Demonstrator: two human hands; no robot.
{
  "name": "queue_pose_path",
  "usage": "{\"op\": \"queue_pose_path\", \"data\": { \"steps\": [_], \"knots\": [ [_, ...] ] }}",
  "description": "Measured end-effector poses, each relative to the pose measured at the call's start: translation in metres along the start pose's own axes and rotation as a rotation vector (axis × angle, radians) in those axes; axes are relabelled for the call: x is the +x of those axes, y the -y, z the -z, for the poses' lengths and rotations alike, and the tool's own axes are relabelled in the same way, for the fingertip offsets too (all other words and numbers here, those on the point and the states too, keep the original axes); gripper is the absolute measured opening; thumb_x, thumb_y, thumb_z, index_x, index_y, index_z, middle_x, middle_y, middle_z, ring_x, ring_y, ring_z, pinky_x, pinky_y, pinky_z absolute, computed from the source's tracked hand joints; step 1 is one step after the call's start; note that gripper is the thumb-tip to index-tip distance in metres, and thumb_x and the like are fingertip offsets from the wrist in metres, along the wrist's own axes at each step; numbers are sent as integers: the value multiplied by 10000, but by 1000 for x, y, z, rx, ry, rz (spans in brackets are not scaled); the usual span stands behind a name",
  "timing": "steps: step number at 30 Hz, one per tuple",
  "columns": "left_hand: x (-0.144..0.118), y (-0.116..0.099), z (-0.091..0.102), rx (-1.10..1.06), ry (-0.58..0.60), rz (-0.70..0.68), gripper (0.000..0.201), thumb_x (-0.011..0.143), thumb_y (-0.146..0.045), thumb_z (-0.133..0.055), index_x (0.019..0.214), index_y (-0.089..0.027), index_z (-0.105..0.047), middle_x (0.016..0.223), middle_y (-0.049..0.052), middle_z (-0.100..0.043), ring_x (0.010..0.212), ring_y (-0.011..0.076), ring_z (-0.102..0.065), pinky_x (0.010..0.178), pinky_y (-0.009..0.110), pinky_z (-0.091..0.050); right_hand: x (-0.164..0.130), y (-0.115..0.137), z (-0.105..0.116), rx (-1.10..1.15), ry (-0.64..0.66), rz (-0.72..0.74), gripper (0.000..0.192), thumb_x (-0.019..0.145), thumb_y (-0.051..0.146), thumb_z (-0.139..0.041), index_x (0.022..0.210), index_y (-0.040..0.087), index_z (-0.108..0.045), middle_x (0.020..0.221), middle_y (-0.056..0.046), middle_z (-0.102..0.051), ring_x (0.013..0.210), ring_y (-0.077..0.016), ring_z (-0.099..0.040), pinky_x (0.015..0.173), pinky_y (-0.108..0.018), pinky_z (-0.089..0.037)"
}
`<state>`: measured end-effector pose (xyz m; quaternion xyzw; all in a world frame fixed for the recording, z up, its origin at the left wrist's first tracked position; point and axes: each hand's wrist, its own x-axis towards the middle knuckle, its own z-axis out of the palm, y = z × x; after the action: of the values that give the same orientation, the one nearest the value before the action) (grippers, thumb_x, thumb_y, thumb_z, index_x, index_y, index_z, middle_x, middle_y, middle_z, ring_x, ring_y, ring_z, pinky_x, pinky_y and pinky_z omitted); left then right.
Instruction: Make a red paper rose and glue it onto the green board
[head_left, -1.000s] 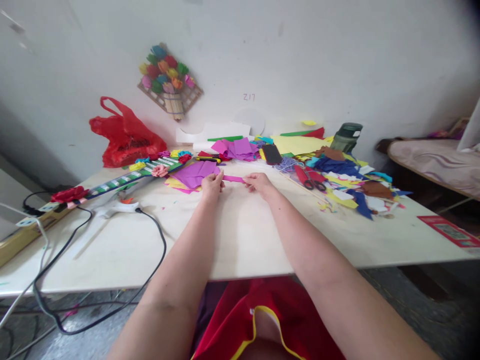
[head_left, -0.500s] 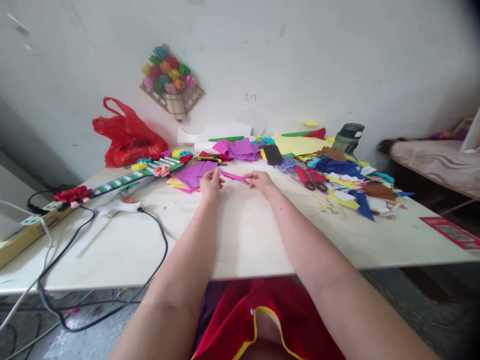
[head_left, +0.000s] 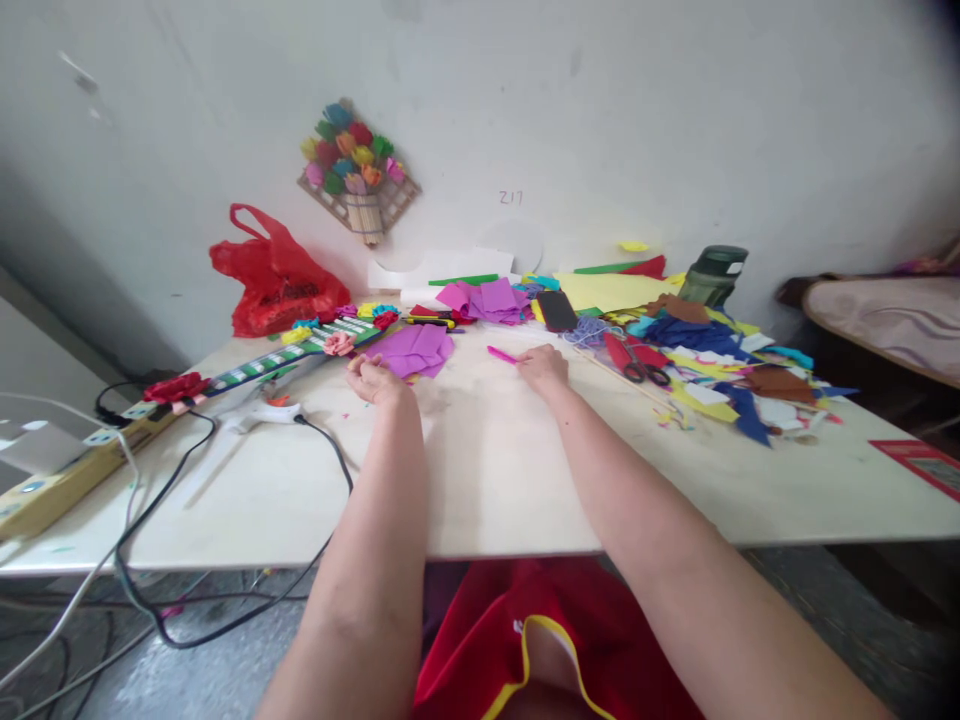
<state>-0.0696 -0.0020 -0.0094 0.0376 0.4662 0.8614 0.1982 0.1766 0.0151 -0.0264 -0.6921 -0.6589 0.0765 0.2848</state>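
Since the earlier frames our left hand (head_left: 373, 379) has let go of the pink paper strip (head_left: 501, 354) and slid leftward, so only our right hand (head_left: 541, 366) has it now. We pinch one end between the right fingers, and the rest pokes out to their left, low over the worktop (head_left: 495, 470), likely to keep it flat. Our left fingers curl loosely, palm turned up, grasping nothing we can make out, just beside the purple paper sheets (head_left: 417, 350). Both forearms reach straight forward, wrists resting low near the surface.
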Motion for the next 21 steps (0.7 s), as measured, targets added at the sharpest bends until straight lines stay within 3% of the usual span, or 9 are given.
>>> {"op": "queue_pose_path", "data": {
  "steps": [3,6,12,16,21],
  "knots": [
    [2,-7,2,-36,-34,87,149,763,-88,-341,826,-207,-405,718,-5,-473,598,95,-523,580,210,-425,-8,6,2,-74,-95,115,238,798,246,-553,940,217,-741,1158,-99,-610,1076,-271,-519,923,-397,-377],
    [5,-11,4,-66,-26,188,111,797,-137,-333,855,-205,-398,743,4,-492,575,93,-519,552,207,-419,-18,19,1,-85,-112,299,251,821,229,-528,963,203,-733,1159,-84,-625,1058,-264,-505,918,-399,-367],
    [10,-9,8,-114,-4,308,147,837,-217,-315,952,-204,-407,804,24,-545,558,89,-534,523,202,-388,-42,61,-17,-113,54,710,252,840,194,-508,944,196,-738,1210,-65,-627,1101,-249,-466,960,-401,-325],
    [13,-5,11,-60,63,316,198,812,-239,-326,998,-227,-394,813,13,-565,572,96,-556,532,212,-382,-49,86,-29,-164,160,848,268,855,232,-499,989,217,-731,1303,-49,-575,1165,-265,-436,958,-411,-327],
    [21,8,14,-43,97,302,162,803,-316,-317,929,-244,-389,763,-2,-547,578,110,-559,571,237,-400,-51,105,-35,-193,218,868,279,873,265,-473,958,228,-736,1401,-49,-487,1239,-278,-399,980,-429,-327]
  ]
}}
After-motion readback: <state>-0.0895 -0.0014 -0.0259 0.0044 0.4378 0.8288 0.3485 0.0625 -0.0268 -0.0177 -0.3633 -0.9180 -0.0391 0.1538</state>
